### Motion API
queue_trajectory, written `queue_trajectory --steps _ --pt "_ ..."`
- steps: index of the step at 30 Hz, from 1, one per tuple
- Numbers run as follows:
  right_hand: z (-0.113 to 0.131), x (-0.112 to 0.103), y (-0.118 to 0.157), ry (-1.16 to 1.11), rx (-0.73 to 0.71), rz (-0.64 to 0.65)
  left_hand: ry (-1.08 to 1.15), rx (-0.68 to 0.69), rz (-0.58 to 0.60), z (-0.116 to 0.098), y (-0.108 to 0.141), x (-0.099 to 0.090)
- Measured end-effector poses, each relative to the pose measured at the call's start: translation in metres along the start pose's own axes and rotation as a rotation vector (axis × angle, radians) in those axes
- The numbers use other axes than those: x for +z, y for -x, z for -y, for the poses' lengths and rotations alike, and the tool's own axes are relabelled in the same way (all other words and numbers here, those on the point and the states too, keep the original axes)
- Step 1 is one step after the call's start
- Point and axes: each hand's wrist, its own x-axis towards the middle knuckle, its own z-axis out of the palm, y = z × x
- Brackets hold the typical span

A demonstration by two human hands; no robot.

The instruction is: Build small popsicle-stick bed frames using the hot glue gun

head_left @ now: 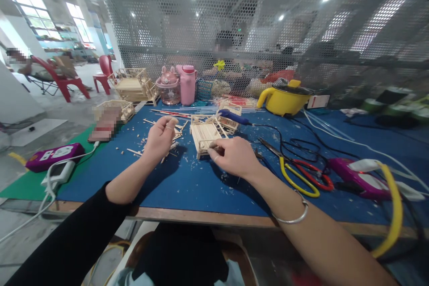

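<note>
A small frame of pale wooden sticks (pixel 205 135) rests on the blue mat, with a slatted floor and a low rail at its near end. The fingers of my right hand (pixel 234 157) are closed at its near right corner, by the rail. Above the mat to the left, my left hand (pixel 160 137) is raised with its fingers pinched; whatever they hold, if anything, is too small to make out. Loose sticks and cut bits (pixel 136 152) lie around and behind my left hand. The blue glue gun (pixel 233 117) lies behind the frame, its nozzle over another stick piece.
Scissors with yellow and red handles (pixel 298 178), black cables and a purple power strip (pixel 358 178) lie to the right. A yellow pot (pixel 284 100) and pink jug (pixel 187 85) stand behind. At left are a phone (pixel 104 124) and larger stick models (pixel 132 87). A person reclines far left.
</note>
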Motion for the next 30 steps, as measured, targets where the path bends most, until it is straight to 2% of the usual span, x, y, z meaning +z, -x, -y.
queue_trajectory --steps 7,11,14,19,23,26,28,30 --pt "-0.004 0.002 0.0 -0.024 -0.008 -0.029 -0.09 0.071 0.068 0.007 0.005 0.007" --pt "-0.003 0.003 0.0 0.022 -0.021 -0.033 -0.128 0.107 0.286 0.007 0.011 0.012" --pt "0.0 0.004 0.0 0.091 -0.026 -0.021 -0.072 0.082 0.397 0.005 0.016 0.014" --pt "0.007 0.006 0.002 0.196 -0.009 0.022 -0.065 0.092 0.468 0.002 0.021 0.016" --pt "0.01 0.009 0.002 0.254 0.007 0.034 -0.139 0.15 0.445 0.001 0.022 0.018" --pt "0.011 0.009 0.003 0.275 0.002 0.039 -0.247 0.289 0.367 0.0 0.023 0.017" --pt "0.011 0.009 0.003 0.293 -0.006 0.042 -0.362 0.475 0.287 -0.002 0.027 0.015" --pt "0.01 0.01 0.004 0.304 -0.025 0.042 -0.502 0.692 0.269 -0.007 0.034 0.013"
